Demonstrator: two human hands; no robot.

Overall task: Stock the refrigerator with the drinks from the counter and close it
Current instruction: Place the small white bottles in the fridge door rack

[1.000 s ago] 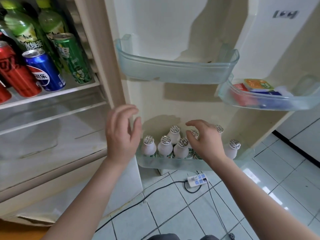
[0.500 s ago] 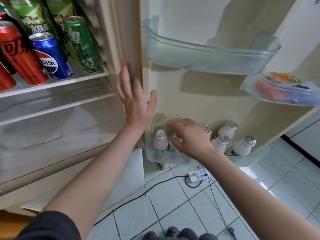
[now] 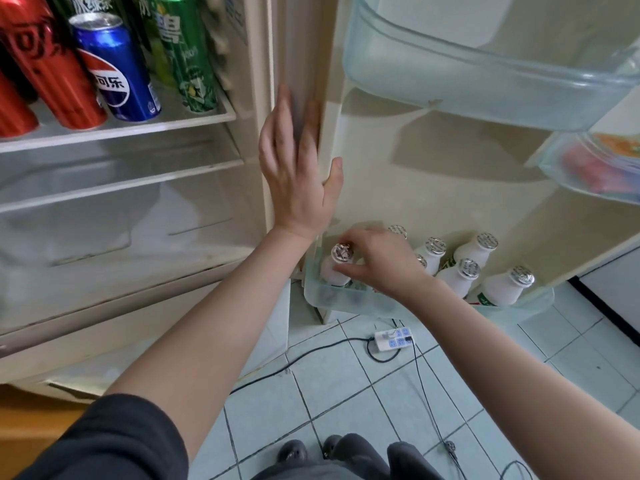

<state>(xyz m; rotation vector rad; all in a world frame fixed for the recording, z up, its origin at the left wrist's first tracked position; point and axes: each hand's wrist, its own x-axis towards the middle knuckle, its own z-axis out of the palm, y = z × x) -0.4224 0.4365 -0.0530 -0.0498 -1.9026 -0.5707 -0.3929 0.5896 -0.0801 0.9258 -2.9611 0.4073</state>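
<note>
White bottle is pinched by the right hand's fingers; left hand's lie straight.

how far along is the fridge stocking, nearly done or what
Done: cans stand on the upper shelf and white bottles sit in the bottom door bin. In hand: the right hand grips the leftmost bottle in that bin; the left hand rests flat on the fridge frame. Left: closing the door, which stands open. The counter is out of view, so more drinks may remain.
</note>
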